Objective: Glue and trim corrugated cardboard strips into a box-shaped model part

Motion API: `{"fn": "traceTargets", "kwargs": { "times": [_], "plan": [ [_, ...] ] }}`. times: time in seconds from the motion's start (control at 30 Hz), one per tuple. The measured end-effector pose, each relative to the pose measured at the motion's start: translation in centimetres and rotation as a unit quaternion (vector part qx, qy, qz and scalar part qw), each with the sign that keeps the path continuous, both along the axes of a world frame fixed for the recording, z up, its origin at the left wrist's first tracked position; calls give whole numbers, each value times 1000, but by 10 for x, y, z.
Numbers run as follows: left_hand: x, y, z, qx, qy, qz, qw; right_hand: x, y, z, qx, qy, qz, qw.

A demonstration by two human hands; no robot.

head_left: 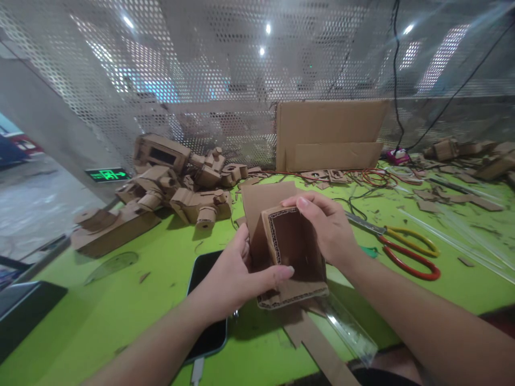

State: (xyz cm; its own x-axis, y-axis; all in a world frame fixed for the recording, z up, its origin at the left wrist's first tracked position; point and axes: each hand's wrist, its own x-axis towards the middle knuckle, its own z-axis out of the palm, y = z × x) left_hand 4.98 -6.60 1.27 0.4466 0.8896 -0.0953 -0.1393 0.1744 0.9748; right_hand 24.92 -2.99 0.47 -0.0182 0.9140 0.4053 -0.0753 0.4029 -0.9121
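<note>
A small open cardboard box is held between my two hands, its hollow side tilted toward me and its corrugated edges showing. My left hand grips the left wall, with the thumb over the near rim and the fingertips behind the cardboard. My right hand closes around the top right corner, thumb and forefinger on the upper edge. A flat cardboard piece rises behind the box; whether it is joined to it I cannot tell. Beneath lie a cardboard strip and a clear plastic ruler.
A phone with a white cable lies left of the box. Scissors with red and yellow handles rest at right. Several cardboard models crowd the back left. A large cardboard sheet leans against the perforated screen.
</note>
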Motion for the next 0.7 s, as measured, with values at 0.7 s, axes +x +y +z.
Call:
{"fn": "traceTargets", "kwargs": {
  "times": [0.7],
  "plan": [
    [1, 1, -3, 0, 2, 14, 1000, 0, 0, 6, -24, -7, 22, 999]
  ]
}}
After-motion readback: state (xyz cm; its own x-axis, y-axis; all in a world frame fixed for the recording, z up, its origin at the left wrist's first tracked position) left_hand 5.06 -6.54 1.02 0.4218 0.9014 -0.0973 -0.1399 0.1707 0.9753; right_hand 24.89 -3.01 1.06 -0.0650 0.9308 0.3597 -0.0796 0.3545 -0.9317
